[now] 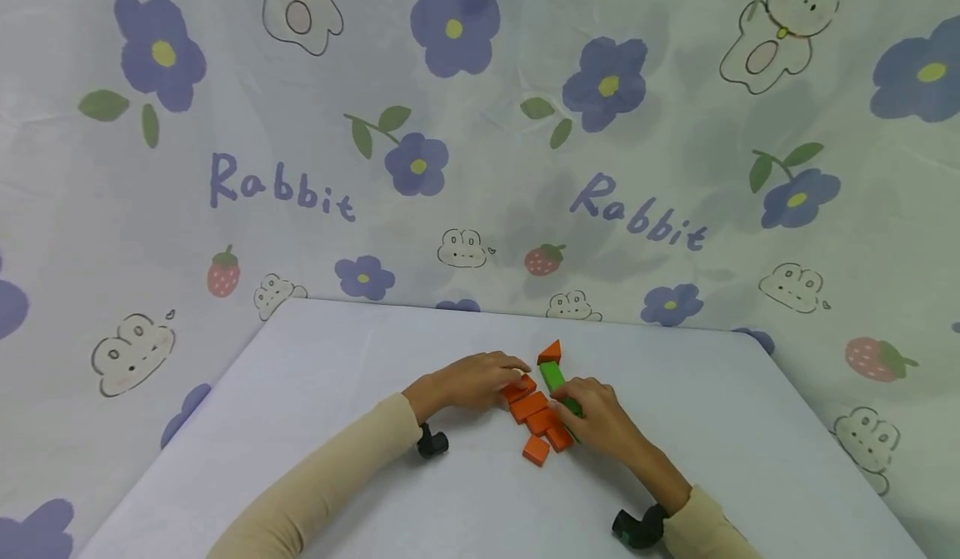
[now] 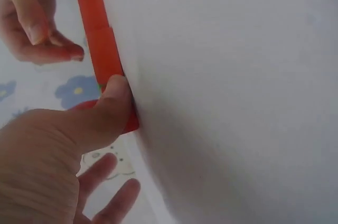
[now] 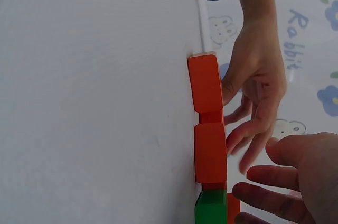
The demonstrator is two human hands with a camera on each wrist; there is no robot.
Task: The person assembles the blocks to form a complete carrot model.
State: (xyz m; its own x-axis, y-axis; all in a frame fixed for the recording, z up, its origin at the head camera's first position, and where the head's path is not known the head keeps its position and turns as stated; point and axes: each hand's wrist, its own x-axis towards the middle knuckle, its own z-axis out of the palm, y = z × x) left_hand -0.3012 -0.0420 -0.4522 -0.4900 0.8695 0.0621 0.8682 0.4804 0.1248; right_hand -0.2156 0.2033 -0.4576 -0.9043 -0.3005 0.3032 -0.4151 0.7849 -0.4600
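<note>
A row of orange blocks (image 1: 529, 406) lies on the white table (image 1: 337, 426). A green block (image 1: 552, 373) and an orange triangle (image 1: 550, 351) sit at its far end. My left hand (image 1: 491, 378) rests beside the far orange block (image 1: 519, 389). Its thumb (image 2: 113, 97) presses against that block's side (image 2: 105, 55), and the other fingers are loose and spread. My right hand (image 1: 592, 413) lies over the near end of the green block, its straight fingers (image 3: 264, 175) reaching to the orange blocks (image 3: 210, 152). The green block (image 3: 211, 208) shows at the row's end.
One small orange block (image 1: 536, 450) lies apart at the near end of the row. A cloth printed with flowers and rabbits (image 1: 480, 126) hangs behind and around the table. Black wrist cameras (image 1: 432, 442) sit under both sleeves.
</note>
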